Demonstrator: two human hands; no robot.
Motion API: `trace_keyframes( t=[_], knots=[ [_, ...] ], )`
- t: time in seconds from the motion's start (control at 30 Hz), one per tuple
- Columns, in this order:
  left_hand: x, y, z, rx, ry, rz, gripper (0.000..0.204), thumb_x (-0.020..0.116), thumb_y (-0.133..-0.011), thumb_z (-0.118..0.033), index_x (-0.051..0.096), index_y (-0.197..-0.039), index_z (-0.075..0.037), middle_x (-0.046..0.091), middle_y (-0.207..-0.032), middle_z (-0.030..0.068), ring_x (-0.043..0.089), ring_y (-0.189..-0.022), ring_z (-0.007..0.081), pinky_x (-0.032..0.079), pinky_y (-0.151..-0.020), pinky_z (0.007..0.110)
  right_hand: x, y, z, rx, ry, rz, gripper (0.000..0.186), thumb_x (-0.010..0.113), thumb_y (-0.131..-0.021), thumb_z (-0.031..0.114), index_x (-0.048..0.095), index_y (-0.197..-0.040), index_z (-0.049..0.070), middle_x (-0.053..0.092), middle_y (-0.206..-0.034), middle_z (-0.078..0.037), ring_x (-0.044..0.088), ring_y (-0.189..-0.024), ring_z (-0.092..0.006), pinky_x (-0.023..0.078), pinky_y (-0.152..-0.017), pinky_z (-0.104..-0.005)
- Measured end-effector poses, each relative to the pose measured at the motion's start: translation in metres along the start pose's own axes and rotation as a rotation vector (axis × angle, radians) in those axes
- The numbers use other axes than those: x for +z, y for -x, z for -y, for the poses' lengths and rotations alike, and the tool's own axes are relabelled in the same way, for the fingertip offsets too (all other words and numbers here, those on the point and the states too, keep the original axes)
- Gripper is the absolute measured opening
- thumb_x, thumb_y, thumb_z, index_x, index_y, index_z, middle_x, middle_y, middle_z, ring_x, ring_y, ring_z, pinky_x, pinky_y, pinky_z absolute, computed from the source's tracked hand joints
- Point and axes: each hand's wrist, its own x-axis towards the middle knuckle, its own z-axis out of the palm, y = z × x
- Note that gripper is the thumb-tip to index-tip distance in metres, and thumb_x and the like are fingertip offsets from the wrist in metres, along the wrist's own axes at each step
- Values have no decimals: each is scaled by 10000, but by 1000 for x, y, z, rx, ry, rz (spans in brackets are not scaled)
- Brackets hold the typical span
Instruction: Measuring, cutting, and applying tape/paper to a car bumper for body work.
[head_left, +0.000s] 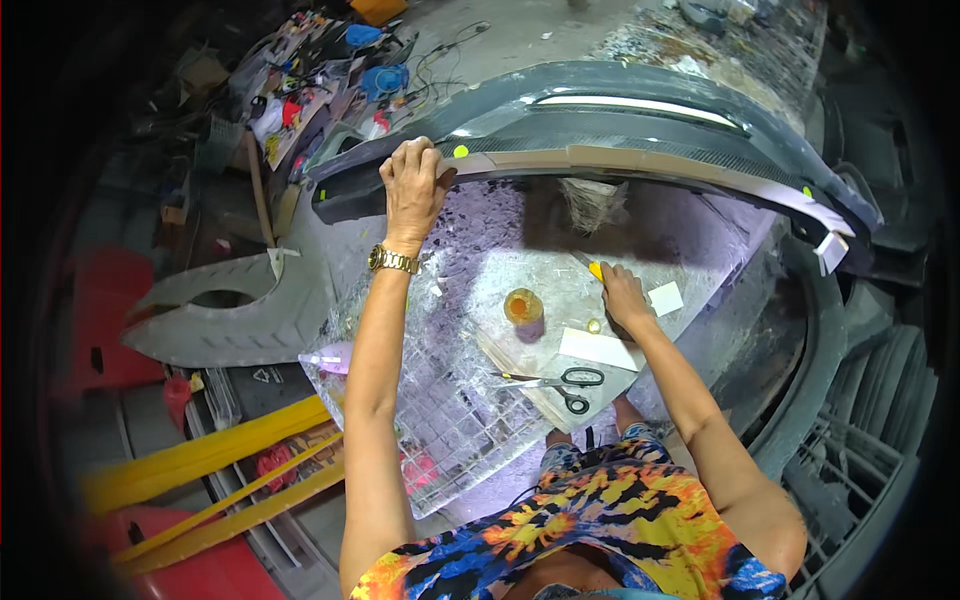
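Note:
A long dark grey car bumper (pixel 640 130) lies across the far side of the worktable (pixel 480 400), with a strip of tan paper or tape (pixel 600 157) along its near edge. My left hand (pixel 413 190) curls its fingers over that edge near the bumper's left end, beside a yellow round dot (pixel 461 152). In my right hand (pixel 626 298) is a utility knife (pixel 597 271) with a yellow handle, low over the table, its blade pointing to the far left. A small white square piece (pixel 665 298) lies beside this hand. Nearer lie a white rectangular sheet (pixel 590 347) and a small ring-shaped item (pixel 594 326).
A jar with amber contents (pixel 523 308) stands mid-table; black-handled scissors (pixel 577 380) lie nearer me. A crumpled pale wad (pixel 594 205) sits below the bumper. Left are a grey curved panel (pixel 230 310) and yellow strips (pixel 220 450). Mixed clutter (pixel 330 100) covers the far-left floor.

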Motion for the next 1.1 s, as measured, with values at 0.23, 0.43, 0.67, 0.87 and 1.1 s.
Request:
trace_keyframes(
  t=[0.23,0.43,0.67,0.87,1.1],
  knots=[
    [50,46,-53,-848,614,-467,293,748,-815,-206,569,-1009,-80,599,-1070,41,595,-955,168,479,-760,287,-191,-20,145,-539,-362,-231,254,605,-877,77,585,-1121,8,605,-1116,-153,579,-1068,-331,471,-894,-380],
    [80,33,-54,-1280,1909,-462,203,704,-867,-294,599,-909,-126,611,-820,-10,588,-687,101,557,-641,291,-224,-126,268,-879,120,-299,293,623,-848,116,589,-1115,0,611,-1031,-190,577,-992,-370,470,-840,-421],
    [87,29,-62,-1324,2114,-559,235,705,-856,-322,616,-959,-130,625,-832,-22,617,-738,99,548,-628,286,-186,-188,279,-669,393,101,306,618,-831,154,649,-1090,-5,640,-1014,-237,613,-961,-402,496,-826,-449],
    [79,21,-65,-1406,2113,-626,367,762,-794,-354,594,-975,-83,608,-819,-4,608,-708,107,534,-515,273,-173,-173,277,-711,414,37,280,601,-825,106,661,-1079,5,643,-1005,-212,617,-934,-398,500,-811,-447],
    [83,23,-66,-1403,2131,-676,398,790,-768,-341,568,-959,-71,594,-822,15,609,-705,122,538,-485,280,-158,-149,283,-760,458,-76,203,588,-833,74,649,-1001,-21,624,-990,-192,600,-920,-395,482,-801,-433]
  ],
)
